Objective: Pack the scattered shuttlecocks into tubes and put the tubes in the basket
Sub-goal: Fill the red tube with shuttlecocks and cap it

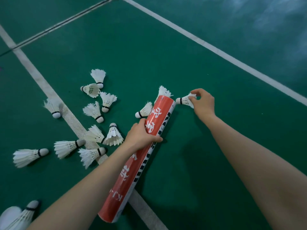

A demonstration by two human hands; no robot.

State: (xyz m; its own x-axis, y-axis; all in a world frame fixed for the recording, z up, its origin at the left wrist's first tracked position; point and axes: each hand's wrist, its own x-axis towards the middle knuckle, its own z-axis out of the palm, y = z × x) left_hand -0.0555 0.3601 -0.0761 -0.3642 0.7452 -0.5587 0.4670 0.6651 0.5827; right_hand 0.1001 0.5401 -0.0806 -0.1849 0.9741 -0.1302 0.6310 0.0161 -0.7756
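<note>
white feathered shuttlecocks [93,112] with rounded white caps and black bands lie scattered on the matte green court floor [216,146], left of the tube, some across a white painted line [33,72]. the right hand [201,103] pinches one more shuttlecock [185,101] by its feather skirt, cap pointing at the open mouth of the long red-and-white cardboard tube [132,176]. the left hand [142,136] grasps that tube round its upper part. this looks like the loading step. the next move would need the cap lined up with the mouth and slid in gently, since the thin stiff feathers likely crush easily. ragged feathers [163,92] show at the mouth; i cannot tell whether they sit inside. no basket is in view.
</note>
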